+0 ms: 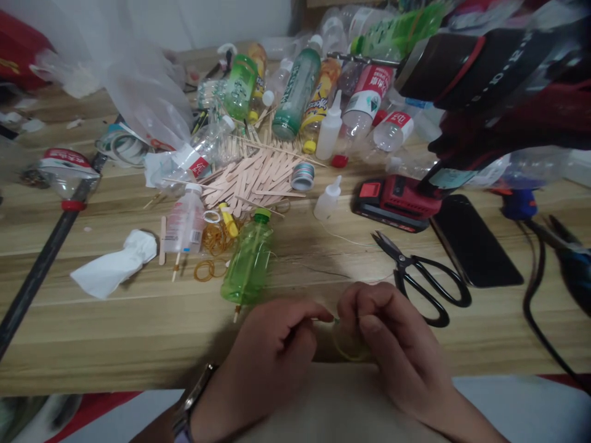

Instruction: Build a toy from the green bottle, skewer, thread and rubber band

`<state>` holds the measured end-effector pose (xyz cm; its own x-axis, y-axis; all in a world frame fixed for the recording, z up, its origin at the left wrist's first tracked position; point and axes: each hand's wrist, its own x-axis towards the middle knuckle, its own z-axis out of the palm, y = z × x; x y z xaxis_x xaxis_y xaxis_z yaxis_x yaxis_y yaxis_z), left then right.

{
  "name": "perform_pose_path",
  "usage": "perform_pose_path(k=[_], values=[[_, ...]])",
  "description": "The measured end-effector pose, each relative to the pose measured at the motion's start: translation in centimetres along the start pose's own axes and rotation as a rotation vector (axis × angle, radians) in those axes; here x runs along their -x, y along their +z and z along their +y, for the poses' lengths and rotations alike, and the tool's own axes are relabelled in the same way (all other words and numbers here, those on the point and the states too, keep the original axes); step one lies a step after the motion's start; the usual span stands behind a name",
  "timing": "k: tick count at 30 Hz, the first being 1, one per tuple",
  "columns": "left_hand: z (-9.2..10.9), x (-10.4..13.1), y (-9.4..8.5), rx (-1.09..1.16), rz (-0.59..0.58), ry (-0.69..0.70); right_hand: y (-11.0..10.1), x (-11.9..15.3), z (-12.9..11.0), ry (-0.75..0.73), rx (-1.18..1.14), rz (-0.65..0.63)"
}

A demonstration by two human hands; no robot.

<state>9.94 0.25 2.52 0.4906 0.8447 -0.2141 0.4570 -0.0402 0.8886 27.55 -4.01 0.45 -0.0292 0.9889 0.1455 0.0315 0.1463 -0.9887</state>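
A thin, round, yellowish loop of pliable-looking strand (347, 356), slightly blurred, bows downward from the right fingers (370, 326), its upper part hidden.

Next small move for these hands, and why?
I'd probably ease the left hand and right hand slightly apart: their fingertips are close together, and a thin yellowish loop curves slackly just below them. Gently, though; blur hides exactly how it is gripped.
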Motion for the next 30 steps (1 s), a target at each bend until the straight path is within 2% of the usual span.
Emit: perform_pose_path(k=[2, 6, 9, 13, 16, 21, 24, 27, 30], values=[[0.0, 0.3, -0.1, -0.048, 0.023, 0.076, -0.5, 0.2, -0.5, -0.087, 0.207, -0.084], [0.1, 0.8, 0.0, -0.022, 0.078, 0.151, -1.5, 1.0, -1.4, -0.294, 0.608, -0.377], [0.4, 0.8, 0.2, 0.017, 0.136, 0.170, -1.8, 1.5, -1.6, -0.370, 0.698, -0.447], [0.6, 0.9, 0.5, 0.025, 0.196, 0.179, -1.7, 1.6, -1.2, -0.366, 0.744, -0.414], [0.6, 0.9, 0.4, 0.041, 0.226, 0.183, -1.4, 1.2, -1.3, -0.325, 0.694, -0.368], [0.8, 0.4, -0.1, 0.101, 0.210, 0.039, -1.0, 0.2, -1.9, -0.233, 0.516, -0.217], [0.8, 0.3, -0.1, 0.159, 0.154, -0.040, -1.0, 0.0, -1.9, -0.209, 0.452, -0.140], [0.7, 0.4, 0.1, 0.183, 0.100, -0.050, -1.1, 0.2, -1.5, -0.190, 0.403, -0.157], [0.5, 0.5, 0.1, 0.168, 0.091, 0.004, -1.1, 0.3, -1.3, -0.169, 0.379, -0.191]])
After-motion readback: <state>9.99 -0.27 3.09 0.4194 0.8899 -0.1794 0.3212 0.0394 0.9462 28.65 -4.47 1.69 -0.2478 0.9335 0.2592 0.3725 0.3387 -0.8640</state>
